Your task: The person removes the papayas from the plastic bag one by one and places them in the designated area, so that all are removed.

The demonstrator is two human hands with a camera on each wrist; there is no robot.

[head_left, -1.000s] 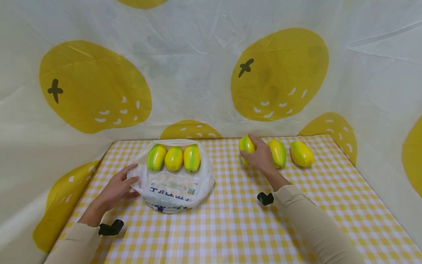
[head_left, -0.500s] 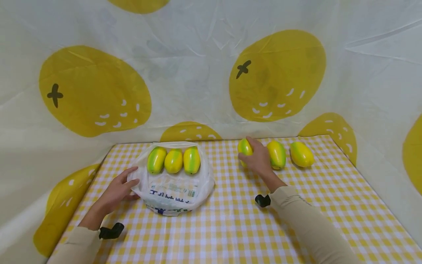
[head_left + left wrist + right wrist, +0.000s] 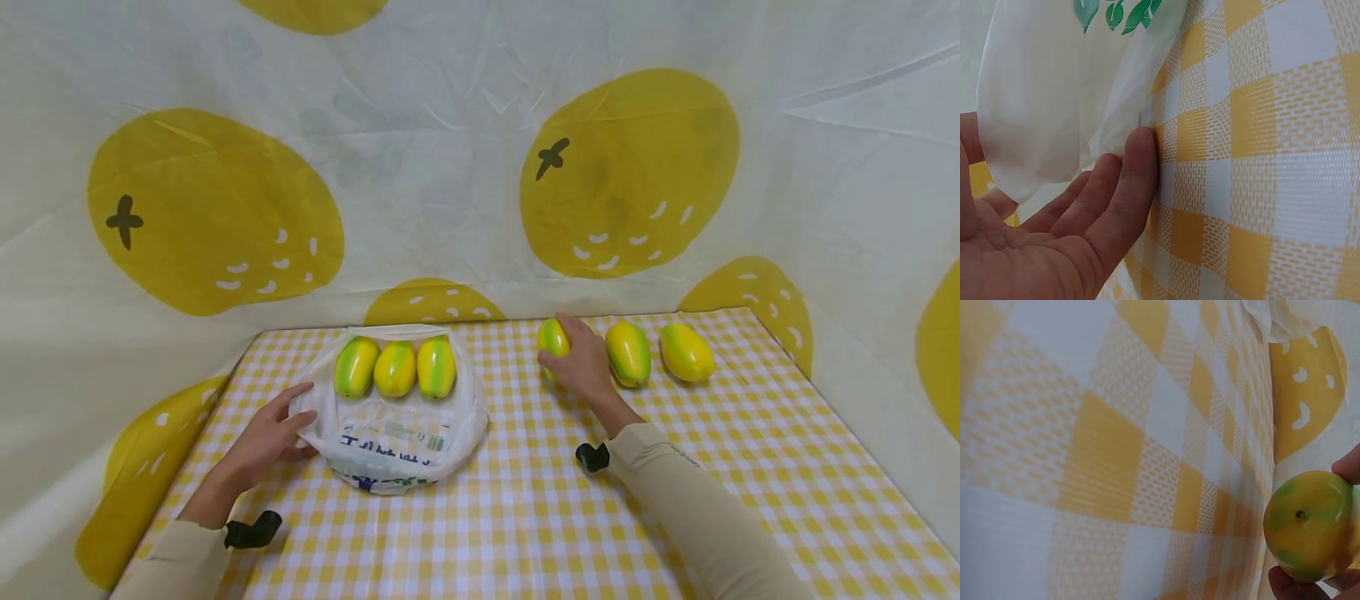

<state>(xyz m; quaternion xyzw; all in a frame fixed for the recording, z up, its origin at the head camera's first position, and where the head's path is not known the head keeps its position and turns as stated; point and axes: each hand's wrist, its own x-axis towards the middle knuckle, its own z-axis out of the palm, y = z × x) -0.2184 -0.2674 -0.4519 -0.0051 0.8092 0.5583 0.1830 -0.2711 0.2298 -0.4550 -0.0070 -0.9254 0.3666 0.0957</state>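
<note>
My right hand point(image 3: 583, 360) holds a yellow-green papaya point(image 3: 553, 337) near the table's back edge, thumb and fingers on opposite sides. In the right wrist view, the blunt end of this papaya point(image 3: 1300, 515) faces the camera; I cannot tell whether it touches the cloth. A white plastic bag point(image 3: 468, 417) lies spread at the left, with three papayas point(image 3: 394, 368) side by side in its mouth. My left hand point(image 3: 266, 433) touches the bag's left edge. The left wrist view shows its fingers point(image 3: 1138, 169) extended and slightly bent against the plastic point(image 3: 1041, 106).
Two more papayas lie to the right of my right hand, a nearer papaya point(image 3: 628, 354) and a farther papaya point(image 3: 687, 352). A yellow checked cloth point(image 3: 480, 542) covers the table. Behind it hangs a white curtain point(image 3: 435, 167) printed with yellow fruit.
My right hand and its papaya have shifted slightly left, widening the gap to the neighbouring papaya. The left hand stays at the bag's edge. The head view has tilted a little.
</note>
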